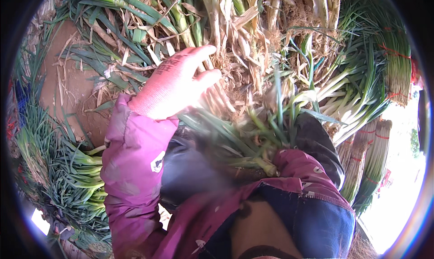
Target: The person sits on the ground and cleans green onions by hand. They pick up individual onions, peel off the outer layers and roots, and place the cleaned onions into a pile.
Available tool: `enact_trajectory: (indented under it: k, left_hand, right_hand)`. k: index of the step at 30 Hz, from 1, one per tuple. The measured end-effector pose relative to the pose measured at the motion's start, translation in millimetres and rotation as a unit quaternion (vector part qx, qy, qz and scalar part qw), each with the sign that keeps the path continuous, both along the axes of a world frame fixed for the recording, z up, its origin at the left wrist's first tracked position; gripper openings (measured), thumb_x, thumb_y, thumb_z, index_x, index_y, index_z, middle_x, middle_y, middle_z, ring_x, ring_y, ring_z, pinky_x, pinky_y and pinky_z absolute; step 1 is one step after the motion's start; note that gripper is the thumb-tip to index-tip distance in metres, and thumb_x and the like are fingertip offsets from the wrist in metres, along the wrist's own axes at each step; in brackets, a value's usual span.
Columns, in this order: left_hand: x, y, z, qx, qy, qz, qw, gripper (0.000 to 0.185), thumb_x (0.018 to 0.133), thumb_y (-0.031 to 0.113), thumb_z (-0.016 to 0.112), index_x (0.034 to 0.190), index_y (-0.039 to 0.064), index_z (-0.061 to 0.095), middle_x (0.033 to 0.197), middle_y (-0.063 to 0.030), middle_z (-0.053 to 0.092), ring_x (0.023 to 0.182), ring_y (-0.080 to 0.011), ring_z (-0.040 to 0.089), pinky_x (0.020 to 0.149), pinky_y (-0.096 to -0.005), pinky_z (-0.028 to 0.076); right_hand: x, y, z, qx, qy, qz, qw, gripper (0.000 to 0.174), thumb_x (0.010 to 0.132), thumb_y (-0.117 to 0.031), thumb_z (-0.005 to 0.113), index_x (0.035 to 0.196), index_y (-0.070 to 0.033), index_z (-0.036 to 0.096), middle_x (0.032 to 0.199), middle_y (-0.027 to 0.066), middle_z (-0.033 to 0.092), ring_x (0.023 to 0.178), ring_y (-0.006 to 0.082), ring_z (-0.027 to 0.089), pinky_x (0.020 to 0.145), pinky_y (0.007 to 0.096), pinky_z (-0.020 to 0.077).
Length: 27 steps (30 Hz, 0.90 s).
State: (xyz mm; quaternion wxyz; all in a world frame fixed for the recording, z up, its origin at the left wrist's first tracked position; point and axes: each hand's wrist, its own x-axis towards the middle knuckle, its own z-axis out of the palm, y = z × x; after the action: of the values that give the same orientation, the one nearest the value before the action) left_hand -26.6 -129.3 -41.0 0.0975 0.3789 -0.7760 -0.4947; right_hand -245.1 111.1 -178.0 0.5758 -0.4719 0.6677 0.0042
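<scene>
My left hand (176,81), in a pale pinkish glove with dark print on its back, is over the pile of unpeeled Welsh onions (217,25). Its thumb and fingers are apart beside dry, rooty stalks, and I see nothing held between them. My right hand is out of sight past its purple cuff, hidden by sleeve and leaves. Near that cuff lie loose green onion stalks and leaves (251,144), partly blurred, across my lap. Cleaned onions with white stems (342,93) lie in a heap to the right.
Brown ground (67,86) littered with dry leaves shows at the left. Below it is another heap of green onions (78,177). Bundles tied with red bands (373,157) stand at the right, with another tied bundle (398,69) farther up. My dark-clad knee (315,144) borders the white-stemmed heap.
</scene>
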Motion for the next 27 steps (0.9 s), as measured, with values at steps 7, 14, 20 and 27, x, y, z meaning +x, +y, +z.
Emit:
enact_trajectory:
  k: [7, 14, 20, 27]
  left_hand:
    - [-6, 36, 19, -0.028, -0.057, -0.102, 0.993, 0.046, 0.086, 0.021, 0.062, 0.125, 0.0, 0.048, 0.11, -0.0201, 0.057, 0.102, -0.0308, 0.057, 0.087, -0.0372, 0.045]
    - [-4, 87, 49, -0.224, -0.157, -0.126, 0.954, 0.047, 0.082, 0.026, 0.064, 0.12, 0.002, 0.05, 0.104, -0.0177, 0.059, 0.094, -0.0338, 0.058, 0.082, -0.0416, 0.046]
    - [-14, 82, 49, -0.172, -0.164, -0.099, 0.966, 0.048, 0.082, 0.029, 0.062, 0.121, 0.004, 0.05, 0.106, -0.0178, 0.059, 0.096, -0.0345, 0.058, 0.084, -0.0417, 0.047]
    - [1, 52, 11, -0.067, -0.071, 0.151, 0.984, 0.047, 0.087, 0.028, 0.061, 0.123, -0.001, 0.052, 0.112, -0.0172, 0.061, 0.103, -0.0266, 0.06, 0.086, -0.0341, 0.046]
  right_hand:
    - [-10, -3, -17, -0.012, -0.05, -0.076, 0.996, 0.028, 0.088, -0.023, 0.054, 0.107, -0.003, 0.058, 0.084, 0.0131, 0.061, 0.075, 0.0256, 0.058, 0.067, 0.0357, 0.0443]
    - [57, -127, -51, -0.078, -0.229, -0.207, 0.948, 0.026, 0.087, -0.02, 0.056, 0.106, -0.002, 0.058, 0.08, 0.012, 0.06, 0.069, 0.0239, 0.057, 0.06, 0.0345, 0.0437]
    - [62, -103, -52, 0.014, -0.319, -0.279, 0.906, 0.024, 0.087, -0.018, 0.057, 0.105, -0.002, 0.057, 0.077, 0.0111, 0.059, 0.063, 0.0223, 0.056, 0.054, 0.0334, 0.0432]
    - [39, -68, 3, 0.132, -0.375, -0.381, 0.835, 0.023, 0.086, -0.015, 0.058, 0.104, -0.002, 0.057, 0.073, 0.01, 0.058, 0.056, 0.0206, 0.056, 0.047, 0.0322, 0.0426]
